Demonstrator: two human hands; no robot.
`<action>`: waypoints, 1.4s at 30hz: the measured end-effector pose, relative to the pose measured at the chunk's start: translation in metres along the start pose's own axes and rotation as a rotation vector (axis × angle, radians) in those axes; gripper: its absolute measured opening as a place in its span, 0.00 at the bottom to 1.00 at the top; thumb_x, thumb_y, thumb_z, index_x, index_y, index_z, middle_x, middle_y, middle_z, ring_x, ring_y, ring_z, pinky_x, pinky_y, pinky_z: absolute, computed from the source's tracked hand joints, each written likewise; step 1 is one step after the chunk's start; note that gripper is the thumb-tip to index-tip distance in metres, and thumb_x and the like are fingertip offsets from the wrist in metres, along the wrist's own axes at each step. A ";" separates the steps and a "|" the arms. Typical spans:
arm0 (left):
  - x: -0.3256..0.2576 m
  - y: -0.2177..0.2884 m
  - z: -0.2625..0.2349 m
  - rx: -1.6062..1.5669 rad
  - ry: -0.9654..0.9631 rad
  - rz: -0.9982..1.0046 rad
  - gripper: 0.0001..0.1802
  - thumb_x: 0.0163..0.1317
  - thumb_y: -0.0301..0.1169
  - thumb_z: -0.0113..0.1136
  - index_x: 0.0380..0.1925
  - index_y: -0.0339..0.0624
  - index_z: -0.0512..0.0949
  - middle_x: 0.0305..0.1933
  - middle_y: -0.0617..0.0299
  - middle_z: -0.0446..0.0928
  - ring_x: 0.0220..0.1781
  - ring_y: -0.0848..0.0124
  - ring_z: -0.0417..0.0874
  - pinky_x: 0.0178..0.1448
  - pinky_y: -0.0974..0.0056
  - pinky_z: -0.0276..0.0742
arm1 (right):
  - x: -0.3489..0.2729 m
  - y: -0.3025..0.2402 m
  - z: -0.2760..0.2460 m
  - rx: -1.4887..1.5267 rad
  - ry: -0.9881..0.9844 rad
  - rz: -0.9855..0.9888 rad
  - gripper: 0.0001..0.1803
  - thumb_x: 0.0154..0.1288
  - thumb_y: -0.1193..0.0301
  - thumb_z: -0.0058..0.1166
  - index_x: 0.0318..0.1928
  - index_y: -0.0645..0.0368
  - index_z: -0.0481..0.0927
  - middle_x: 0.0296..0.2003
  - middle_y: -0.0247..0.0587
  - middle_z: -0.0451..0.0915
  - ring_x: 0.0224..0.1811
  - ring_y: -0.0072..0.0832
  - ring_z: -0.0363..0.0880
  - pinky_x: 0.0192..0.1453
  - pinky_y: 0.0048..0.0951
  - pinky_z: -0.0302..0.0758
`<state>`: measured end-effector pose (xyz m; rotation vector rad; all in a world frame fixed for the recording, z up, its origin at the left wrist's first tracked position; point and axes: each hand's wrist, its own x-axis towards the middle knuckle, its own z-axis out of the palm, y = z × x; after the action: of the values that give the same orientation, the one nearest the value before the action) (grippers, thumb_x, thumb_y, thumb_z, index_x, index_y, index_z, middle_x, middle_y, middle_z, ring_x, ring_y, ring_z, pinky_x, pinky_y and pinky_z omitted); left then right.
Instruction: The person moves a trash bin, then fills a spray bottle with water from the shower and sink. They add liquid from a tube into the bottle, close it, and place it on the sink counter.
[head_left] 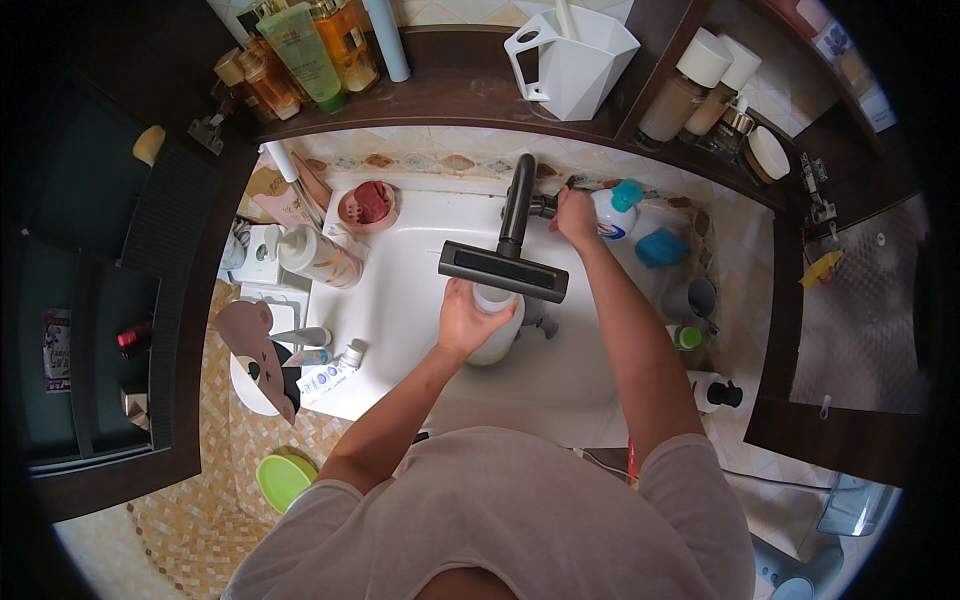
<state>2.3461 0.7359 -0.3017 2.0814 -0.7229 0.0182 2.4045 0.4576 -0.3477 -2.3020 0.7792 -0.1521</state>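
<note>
My left hand (pixel 462 322) is wrapped round a whitish, see-through bottle (pixel 492 348) over the white sink (pixel 400 270). The bottle's mouth sits under the wide, flat spout of a dark grey faucet (pixel 517 205), which partly covers it from above. Whether water runs is hidden by the spout. At the faucet's right side, my right hand (pixel 576 216) is closed on the faucet handle (pixel 545 206), with some fingertips out of sight. Behind that hand stands a white bottle with a blue cap (pixel 616 208).
Left of the sink are a pump bottle (pixel 320 257) and a pink soap dish (pixel 367 206). A blue sponge-like thing (pixel 660 247), a grey cup (pixel 690 298) and a green-capped bottle (pixel 684 337) line its right edge. Above, a dark shelf (pixel 440 95) bears a white jug (pixel 580 65).
</note>
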 end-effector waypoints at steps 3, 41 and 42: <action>0.000 0.000 0.000 -0.007 -0.001 0.010 0.33 0.43 0.40 0.75 0.49 0.36 0.75 0.49 0.48 0.78 0.53 0.51 0.77 0.58 0.55 0.73 | 0.000 0.000 -0.001 0.007 -0.014 -0.006 0.36 0.77 0.60 0.28 0.14 0.60 0.79 0.10 0.41 0.78 0.18 0.37 0.81 0.38 0.37 0.81; 0.011 0.020 -0.012 -0.007 0.079 0.070 0.29 0.39 0.37 0.77 0.43 0.38 0.78 0.44 0.52 0.80 0.49 0.53 0.78 0.55 0.55 0.75 | 0.013 0.000 0.007 -0.019 0.213 0.025 0.16 0.73 0.66 0.41 0.39 0.67 0.76 0.30 0.60 0.81 0.35 0.53 0.81 0.43 0.51 0.76; 0.011 0.020 -0.012 -0.007 0.085 0.074 0.29 0.39 0.37 0.78 0.43 0.37 0.78 0.43 0.50 0.80 0.49 0.52 0.79 0.55 0.55 0.75 | 0.012 -0.002 0.005 0.015 0.173 0.063 0.15 0.72 0.66 0.42 0.40 0.66 0.76 0.35 0.63 0.81 0.42 0.58 0.80 0.48 0.55 0.74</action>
<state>2.3486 0.7316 -0.2765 2.0336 -0.7466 0.1443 2.4165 0.4547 -0.3517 -2.2686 0.9328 -0.3305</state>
